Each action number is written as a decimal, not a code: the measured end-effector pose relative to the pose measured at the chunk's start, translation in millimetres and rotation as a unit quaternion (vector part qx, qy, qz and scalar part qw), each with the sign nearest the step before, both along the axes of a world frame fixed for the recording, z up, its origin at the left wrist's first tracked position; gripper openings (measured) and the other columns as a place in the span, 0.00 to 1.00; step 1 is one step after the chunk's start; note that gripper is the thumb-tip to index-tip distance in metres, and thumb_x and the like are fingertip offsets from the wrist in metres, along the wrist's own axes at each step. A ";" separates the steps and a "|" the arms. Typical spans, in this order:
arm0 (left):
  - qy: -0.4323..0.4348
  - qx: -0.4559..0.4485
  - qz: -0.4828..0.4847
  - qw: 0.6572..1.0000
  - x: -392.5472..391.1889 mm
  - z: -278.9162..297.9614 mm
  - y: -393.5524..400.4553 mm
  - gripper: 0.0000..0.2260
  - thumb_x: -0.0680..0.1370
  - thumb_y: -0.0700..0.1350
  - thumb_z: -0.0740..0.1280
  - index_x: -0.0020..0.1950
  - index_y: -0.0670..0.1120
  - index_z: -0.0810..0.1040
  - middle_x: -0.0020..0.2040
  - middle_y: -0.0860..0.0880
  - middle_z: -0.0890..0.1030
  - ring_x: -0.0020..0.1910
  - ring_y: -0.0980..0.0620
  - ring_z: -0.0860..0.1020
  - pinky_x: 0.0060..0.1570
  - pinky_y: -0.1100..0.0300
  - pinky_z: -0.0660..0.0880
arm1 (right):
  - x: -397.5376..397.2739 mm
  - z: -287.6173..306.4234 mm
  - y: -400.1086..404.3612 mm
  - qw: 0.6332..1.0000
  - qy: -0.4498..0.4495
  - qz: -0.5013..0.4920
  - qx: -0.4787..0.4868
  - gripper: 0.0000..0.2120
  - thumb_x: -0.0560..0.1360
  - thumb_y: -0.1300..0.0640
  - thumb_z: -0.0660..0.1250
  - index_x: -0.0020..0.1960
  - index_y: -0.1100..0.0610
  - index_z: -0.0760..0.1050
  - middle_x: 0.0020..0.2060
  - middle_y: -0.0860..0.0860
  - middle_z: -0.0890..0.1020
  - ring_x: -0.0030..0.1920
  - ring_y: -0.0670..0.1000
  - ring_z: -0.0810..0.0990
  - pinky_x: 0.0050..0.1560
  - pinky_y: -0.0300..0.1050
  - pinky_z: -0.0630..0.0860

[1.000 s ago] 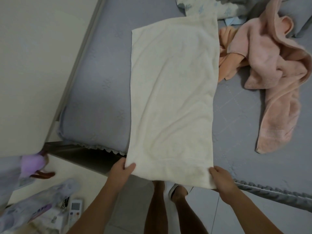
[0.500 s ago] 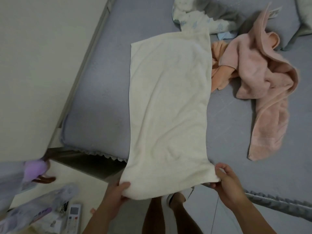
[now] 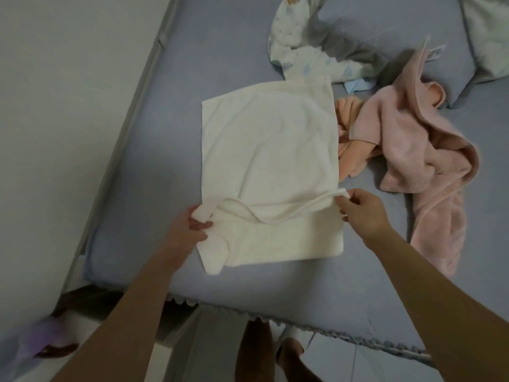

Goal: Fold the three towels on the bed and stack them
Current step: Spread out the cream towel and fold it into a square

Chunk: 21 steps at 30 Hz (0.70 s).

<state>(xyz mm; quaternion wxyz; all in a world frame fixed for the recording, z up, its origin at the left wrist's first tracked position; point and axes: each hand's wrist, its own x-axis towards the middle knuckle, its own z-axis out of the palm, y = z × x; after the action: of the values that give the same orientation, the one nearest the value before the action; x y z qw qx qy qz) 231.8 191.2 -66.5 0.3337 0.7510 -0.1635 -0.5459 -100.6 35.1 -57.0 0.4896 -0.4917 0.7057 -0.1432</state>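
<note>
A cream towel (image 3: 270, 150) lies spread on the grey bed (image 3: 165, 161), its near end turned up over itself. My left hand (image 3: 190, 224) pinches that end's left corner. Its right corner is pinched by my right hand (image 3: 360, 210), and the lifted edge sags between the two hands. A crumpled pink towel (image 3: 418, 155) lies to the right of the cream one. An orange towel (image 3: 349, 150) peeks out between them, partly under the pink one.
A patterned blanket (image 3: 303, 56) is bunched at the far end of the bed, with a pillow (image 3: 490, 37) at the top right. A wall (image 3: 68, 106) runs along the left side. The bed's trimmed front edge (image 3: 344, 337) is close to my legs.
Both hands have lifted the towel's near end from over the bed's edge and carried it forward onto the towel, starting a fold. The view has shifted further over the bed.
</note>
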 end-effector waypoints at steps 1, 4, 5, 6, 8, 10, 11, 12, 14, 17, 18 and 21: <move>-0.033 0.018 -0.053 0.998 2.0 -7.8 -8.9 0.21 0.74 0.25 0.64 0.64 0.39 0.73 0.52 0.43 0.81 0.49 0.46 0.79 0.44 0.57 0.76 | 4.1 -3.9 -11.0 0.999 0.033 0.005 -0.015 0.10 0.76 0.54 0.67 0.43 0.61 0.77 0.39 0.59 0.81 0.38 0.53 0.77 0.42 0.51 0.76; -0.156 0.071 -0.091 0.981 18.1 -15.4 -37.5 0.10 0.77 0.46 0.71 0.41 0.41 0.80 0.35 0.47 0.81 0.35 0.49 0.77 0.32 0.60 0.70 | 20.1 -12.3 -45.2 0.995 0.070 0.006 -0.070 0.16 0.76 0.49 0.65 0.40 0.63 0.73 0.33 0.56 0.75 0.34 0.51 0.71 0.36 0.46 0.68; -0.182 0.088 -0.063 0.977 27.9 -15.7 -49.4 0.16 0.77 0.52 0.70 0.36 0.42 0.79 0.32 0.47 0.79 0.34 0.50 0.77 0.32 0.59 0.69 | 27.1 -14.7 -57.4 0.994 0.069 0.001 -0.081 0.17 0.76 0.49 0.64 0.40 0.64 0.71 0.32 0.54 0.72 0.34 0.50 0.69 0.36 0.46 0.66; -0.208 0.094 -0.038 0.973 35.9 -11.5 -63.0 0.20 0.78 0.55 0.68 0.33 0.41 0.77 0.31 0.46 0.78 0.34 0.50 0.75 0.33 0.57 0.67 | 35.2 -15.6 -70.1 0.994 0.065 -0.008 -0.090 0.18 0.76 0.48 0.64 0.40 0.64 0.70 0.32 0.53 0.71 0.34 0.50 0.68 0.36 0.46 0.65; -0.245 0.058 -0.016 0.968 50.4 -2.3 -92.4 0.22 0.80 0.56 0.65 0.33 0.41 0.73 0.31 0.45 0.73 0.35 0.52 0.72 0.35 0.56 0.65 | 51.6 -15.2 -98.0 0.992 0.054 -0.029 -0.114 0.18 0.76 0.47 0.63 0.40 0.62 0.71 0.32 0.52 0.72 0.33 0.49 0.68 0.35 0.45 0.65; -0.261 0.017 0.001 0.965 59.6 9.4 -125.5 0.20 0.81 0.56 0.62 0.40 0.41 0.77 0.35 0.46 0.75 0.34 0.53 0.72 0.33 0.63 0.68 | 66.8 -10.7 -127.2 0.987 0.051 -0.043 -0.144 0.14 0.76 0.47 0.61 0.39 0.57 0.72 0.32 0.49 0.73 0.32 0.46 0.69 0.34 0.42 0.67; -0.266 0.003 0.011 0.964 64.0 14.9 -143.6 0.19 0.82 0.57 0.60 0.44 0.43 0.78 0.37 0.48 0.76 0.34 0.57 0.72 0.29 0.70 0.68 | 73.8 -7.4 -142.0 0.985 0.053 -0.046 -0.157 0.13 0.76 0.46 0.61 0.40 0.54 0.73 0.32 0.46 0.74 0.32 0.43 0.70 0.33 0.37 0.68; -0.268 -0.012 0.017 0.963 69.7 14.8 -161.2 0.18 0.82 0.57 0.58 0.48 0.45 0.79 0.38 0.49 0.77 0.34 0.60 0.72 0.26 0.75 0.66 | 79.9 -4.4 -157.1 0.983 0.054 -0.049 -0.167 0.12 0.76 0.45 0.61 0.42 0.53 0.75 0.33 0.45 0.76 0.32 0.39 0.72 0.34 0.32 0.69; -0.256 -0.036 0.019 0.966 77.7 14.0 -199.0 0.16 0.83 0.57 0.56 0.51 0.47 0.77 0.39 0.51 0.76 0.35 0.59 0.72 0.25 0.74 0.66 | 90.8 -2.2 -189.7 0.982 0.043 -0.064 -0.172 0.13 0.75 0.43 0.61 0.46 0.51 0.77 0.37 0.44 0.79 0.36 0.38 0.75 0.38 0.33 0.72; -0.224 -0.036 0.041 0.973 87.5 -8.6 -250.6 0.14 0.83 0.57 0.57 0.46 0.49 0.73 0.37 0.50 0.72 0.34 0.56 0.69 0.22 0.73 0.65 | 105.3 -9.7 -240.7 0.981 0.046 -0.071 -0.174 0.15 0.73 0.42 0.62 0.48 0.52 0.79 0.39 0.45 0.81 0.39 0.44 0.78 0.43 0.43 0.75; -0.214 -0.036 0.058 0.975 90.1 -20.8 -264.2 0.14 0.83 0.56 0.57 0.47 0.48 0.72 0.38 0.49 0.71 0.34 0.55 0.69 0.21 0.72 0.64 | 108.6 -16.6 -255.7 0.982 0.063 -0.058 -0.169 0.14 0.74 0.44 0.62 0.49 0.53 0.79 0.40 0.47 0.81 0.41 0.47 0.78 0.45 0.44 0.75; -0.196 -0.042 0.088 0.976 91.5 -51.0 -286.2 0.10 0.83 0.50 0.59 0.49 0.44 0.73 0.43 0.42 0.70 0.42 0.50 0.68 0.28 0.63 0.65 | 109.0 -50.4 -280.8 0.981 0.156 0.027 -0.109 0.12 0.76 0.52 0.63 0.53 0.58 0.80 0.48 0.53 0.83 0.49 0.54 0.80 0.49 0.44 0.75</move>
<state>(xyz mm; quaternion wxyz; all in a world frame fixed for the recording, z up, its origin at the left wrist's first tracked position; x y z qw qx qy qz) 323.4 -95.0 -117.5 0.3733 0.8398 -0.1823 -0.3495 8.4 -245.7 -107.3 0.3208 -0.5767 0.7405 -0.1273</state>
